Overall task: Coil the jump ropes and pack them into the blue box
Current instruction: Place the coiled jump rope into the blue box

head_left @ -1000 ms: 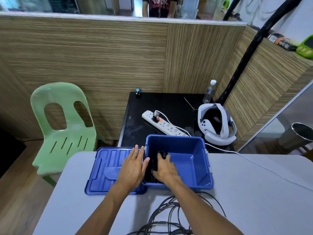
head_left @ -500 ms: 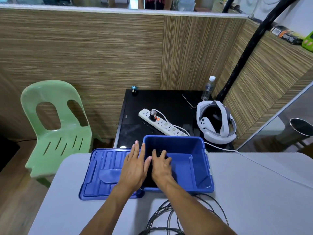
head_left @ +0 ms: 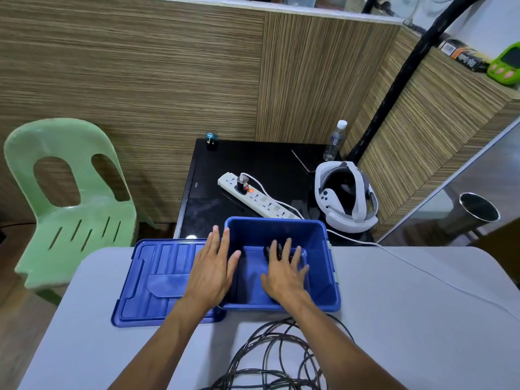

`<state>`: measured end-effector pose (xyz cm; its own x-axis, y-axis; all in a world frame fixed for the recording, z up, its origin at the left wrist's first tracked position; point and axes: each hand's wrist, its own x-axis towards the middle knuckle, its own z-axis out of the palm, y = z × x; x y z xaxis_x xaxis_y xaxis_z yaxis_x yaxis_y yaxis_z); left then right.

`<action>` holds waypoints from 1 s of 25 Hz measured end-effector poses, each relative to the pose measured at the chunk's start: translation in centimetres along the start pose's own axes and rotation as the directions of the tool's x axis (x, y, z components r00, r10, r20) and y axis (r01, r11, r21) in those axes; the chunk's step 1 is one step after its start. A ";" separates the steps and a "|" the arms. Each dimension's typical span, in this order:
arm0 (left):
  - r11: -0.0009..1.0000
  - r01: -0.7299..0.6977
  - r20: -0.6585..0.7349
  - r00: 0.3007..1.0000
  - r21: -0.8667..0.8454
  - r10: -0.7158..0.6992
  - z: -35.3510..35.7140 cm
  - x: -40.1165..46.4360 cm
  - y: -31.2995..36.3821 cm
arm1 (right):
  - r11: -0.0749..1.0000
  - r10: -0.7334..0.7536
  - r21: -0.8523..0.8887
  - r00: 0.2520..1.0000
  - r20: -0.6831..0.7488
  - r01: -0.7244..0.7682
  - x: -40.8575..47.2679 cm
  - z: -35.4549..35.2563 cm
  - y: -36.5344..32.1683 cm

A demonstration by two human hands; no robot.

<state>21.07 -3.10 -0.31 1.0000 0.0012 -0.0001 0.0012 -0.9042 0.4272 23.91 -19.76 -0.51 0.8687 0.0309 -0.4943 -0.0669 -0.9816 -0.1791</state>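
On a smooth grey table (head_left: 408, 319) by wood-grain walls, flat left hand (head_left: 211, 273) rests beside the glossy blue box (head_left: 323, 282), right hand (head_left: 284, 274) spread inside.

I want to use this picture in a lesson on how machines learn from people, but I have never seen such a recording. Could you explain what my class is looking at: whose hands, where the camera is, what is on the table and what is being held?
There is no machine here. A person wears a wide-angle camera on the head, looking forward and down, so the two bare arms reach in from the bottom edge.

On the grey table stands an open blue box, with its blue lid lying flat to its left. The right hand reaches into the box with fingers spread over something dark, probably a coiled jump rope. The left hand lies open at the box's left wall, partly over the lid. Neither hand grips anything.

Loose black ropes lie near the person, not yet packed.
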 end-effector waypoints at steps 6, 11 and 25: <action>1.000 0.012 0.001 1.000 -0.015 -0.012 0.3 -0.2 -0.3 | 0.976 0.027 -0.216 1.000 0.011 -0.024 0.7 0.5 0.2; 0.999 0.025 0.002 1.000 -0.040 -0.025 0.4 -0.2 -0.3 | 0.999 0.032 -0.025 0.999 0.018 -0.031 0.9 -0.1 -0.4; 0.967 0.024 0.051 0.999 -0.253 -0.011 -0.3 -0.6 -1.1 | 0.981 -0.103 0.174 0.992 0.079 0.088 0.3 1.0 -6.6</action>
<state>20.45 -2.02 -0.52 0.9986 -0.0102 -0.0510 0.0249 -0.7665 0.6418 24.14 -13.06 -0.28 0.8297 0.1465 -0.5387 -0.0746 -0.9273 -0.3669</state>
